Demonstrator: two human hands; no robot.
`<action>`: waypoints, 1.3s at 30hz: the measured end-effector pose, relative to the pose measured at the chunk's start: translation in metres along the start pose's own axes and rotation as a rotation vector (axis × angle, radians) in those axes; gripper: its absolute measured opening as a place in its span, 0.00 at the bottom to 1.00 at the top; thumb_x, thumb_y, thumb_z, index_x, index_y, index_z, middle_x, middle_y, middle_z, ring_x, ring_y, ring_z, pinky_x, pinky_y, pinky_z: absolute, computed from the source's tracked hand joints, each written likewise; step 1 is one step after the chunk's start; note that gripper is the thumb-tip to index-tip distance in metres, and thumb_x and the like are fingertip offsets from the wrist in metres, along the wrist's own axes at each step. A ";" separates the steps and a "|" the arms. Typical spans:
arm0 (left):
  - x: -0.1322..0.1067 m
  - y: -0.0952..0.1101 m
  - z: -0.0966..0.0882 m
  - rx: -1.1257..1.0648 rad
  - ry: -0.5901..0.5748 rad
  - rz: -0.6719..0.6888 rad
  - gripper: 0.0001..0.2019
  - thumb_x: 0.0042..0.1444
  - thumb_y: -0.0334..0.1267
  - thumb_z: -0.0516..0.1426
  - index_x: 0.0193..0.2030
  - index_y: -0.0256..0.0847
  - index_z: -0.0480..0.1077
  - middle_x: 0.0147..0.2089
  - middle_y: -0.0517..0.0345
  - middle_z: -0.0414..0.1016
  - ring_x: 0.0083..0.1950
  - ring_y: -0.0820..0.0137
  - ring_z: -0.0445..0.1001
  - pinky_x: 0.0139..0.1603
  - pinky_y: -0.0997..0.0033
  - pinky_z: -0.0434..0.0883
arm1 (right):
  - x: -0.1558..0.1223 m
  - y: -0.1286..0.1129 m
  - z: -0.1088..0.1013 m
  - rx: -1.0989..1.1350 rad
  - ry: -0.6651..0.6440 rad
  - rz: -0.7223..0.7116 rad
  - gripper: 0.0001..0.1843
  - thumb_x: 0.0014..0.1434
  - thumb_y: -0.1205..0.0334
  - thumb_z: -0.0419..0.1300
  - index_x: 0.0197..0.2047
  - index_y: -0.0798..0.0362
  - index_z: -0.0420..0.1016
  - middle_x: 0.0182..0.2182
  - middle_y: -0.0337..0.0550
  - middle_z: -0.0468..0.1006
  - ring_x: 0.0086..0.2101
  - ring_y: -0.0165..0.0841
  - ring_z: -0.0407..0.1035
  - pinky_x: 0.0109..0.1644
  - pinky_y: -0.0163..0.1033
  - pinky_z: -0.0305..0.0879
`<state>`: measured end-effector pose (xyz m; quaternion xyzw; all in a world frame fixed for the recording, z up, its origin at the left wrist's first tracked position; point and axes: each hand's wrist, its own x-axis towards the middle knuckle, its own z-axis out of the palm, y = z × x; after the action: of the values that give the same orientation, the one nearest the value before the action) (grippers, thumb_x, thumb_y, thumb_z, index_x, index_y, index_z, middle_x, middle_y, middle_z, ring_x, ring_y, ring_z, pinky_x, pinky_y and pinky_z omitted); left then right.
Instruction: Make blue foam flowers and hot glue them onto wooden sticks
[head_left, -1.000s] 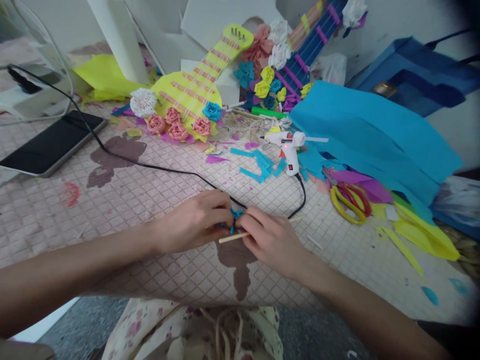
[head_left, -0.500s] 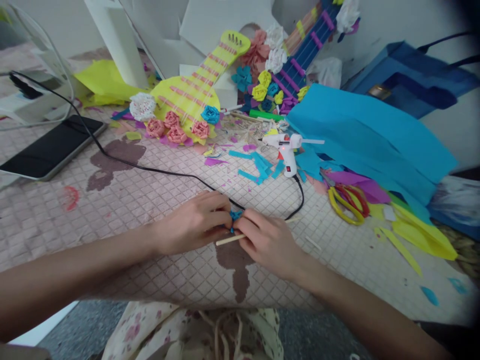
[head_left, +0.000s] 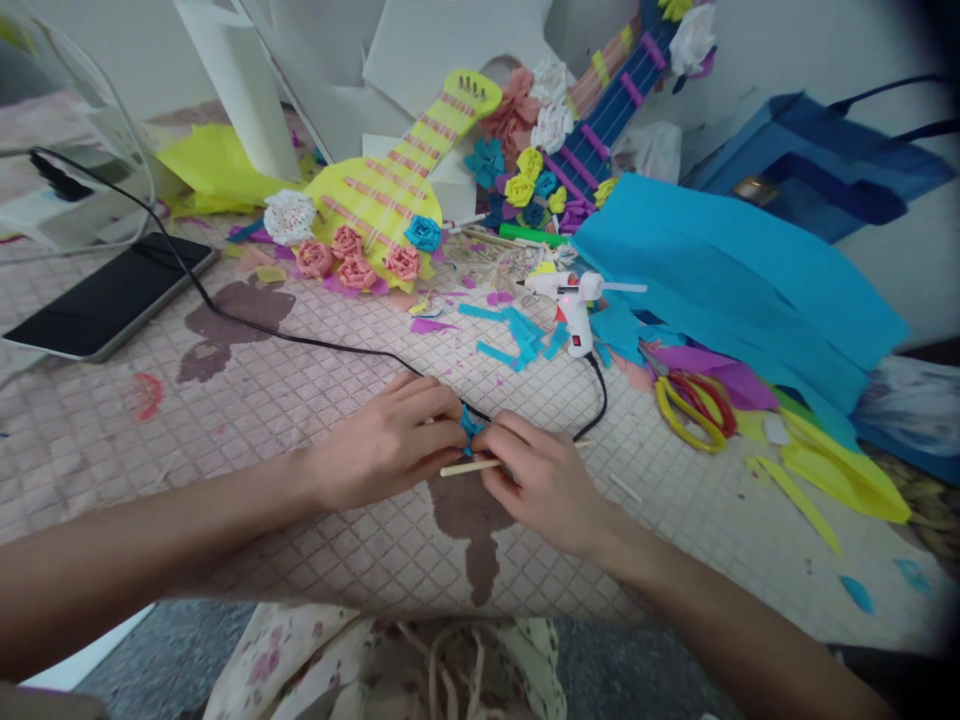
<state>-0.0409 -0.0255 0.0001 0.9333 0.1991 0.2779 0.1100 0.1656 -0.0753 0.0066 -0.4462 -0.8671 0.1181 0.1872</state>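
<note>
My left hand (head_left: 390, 440) and my right hand (head_left: 536, 478) meet over the pink quilted table cover (head_left: 247, 400), near its front edge. Between the fingertips sits a small curled piece of blue paper (head_left: 470, 428); the left fingers pinch it. The right hand's fingers are closed round a thin wooden stick (head_left: 466, 466) that pokes out to the left under the blue paper. Both forearms come in from the bottom corners.
A white glue gun (head_left: 574, 305) with a red light lies behind the hands; its black cord (head_left: 300, 340) runs left past a phone (head_left: 112, 297). Yellow scissors (head_left: 686, 410), blue paper sheets (head_left: 735, 280), paper scraps and two paper-flower guitars (head_left: 382, 190) crowd the back and right.
The hands stay together in the same spot. The fingers have shifted slightly, and the stick now lies a little higher and flatter under the blue paper.
</note>
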 end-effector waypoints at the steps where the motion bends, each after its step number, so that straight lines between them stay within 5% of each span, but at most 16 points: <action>1: 0.000 0.000 0.000 0.006 -0.003 0.010 0.04 0.61 0.32 0.54 0.36 0.37 0.69 0.37 0.55 0.69 0.38 0.70 0.66 0.41 0.66 0.63 | 0.000 0.000 0.000 0.002 0.000 0.000 0.06 0.60 0.69 0.51 0.36 0.53 0.69 0.34 0.39 0.71 0.31 0.28 0.66 0.32 0.35 0.58; 39: 0.001 0.003 -0.004 0.148 -0.018 0.046 0.05 0.58 0.27 0.54 0.38 0.39 0.68 0.38 0.56 0.71 0.41 0.68 0.67 0.46 0.63 0.63 | 0.007 0.003 -0.004 0.165 0.007 0.064 0.07 0.55 0.73 0.52 0.34 0.52 0.68 0.32 0.38 0.71 0.32 0.28 0.66 0.35 0.33 0.59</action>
<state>-0.0413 -0.0273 0.0054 0.9457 0.1964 0.2565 0.0361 0.1659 -0.0678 0.0111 -0.4571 -0.8392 0.1932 0.2225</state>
